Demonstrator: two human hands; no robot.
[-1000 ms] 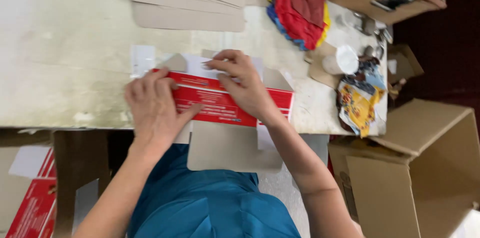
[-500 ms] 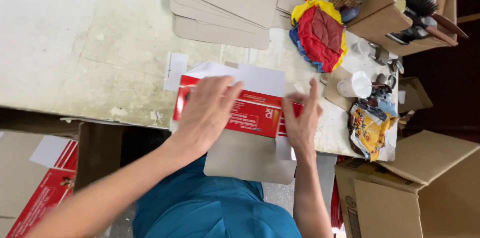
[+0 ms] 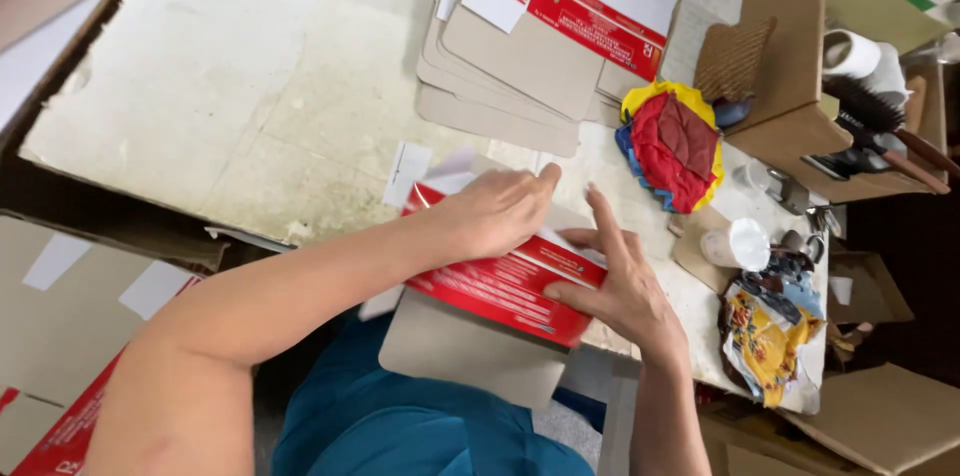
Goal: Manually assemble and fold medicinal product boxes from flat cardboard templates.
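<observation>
A red and white cardboard carton (image 3: 497,291), partly folded up, lies at the near edge of a worn pale table (image 3: 230,106). Its grey inner flap hangs over the table edge toward me. My left hand (image 3: 497,211) presses down on the carton's top, fingers curled over a white flap. My right hand (image 3: 615,276) grips the carton's right end, thumb under the red side and fingers spread above it.
A stack of flat carton blanks (image 3: 530,46) lies farther back on the table. A red, yellow and blue cloth bundle (image 3: 675,141) sits right of it. Cardboard boxes with tools (image 3: 800,86), a white cup (image 3: 735,244) and a crumpled wrapper (image 3: 765,336) crowd the right side.
The flat carton has been raised and folded into shape. My left hand moved onto its top and my right hand shifted to its right end. The camera view swung up and left.
</observation>
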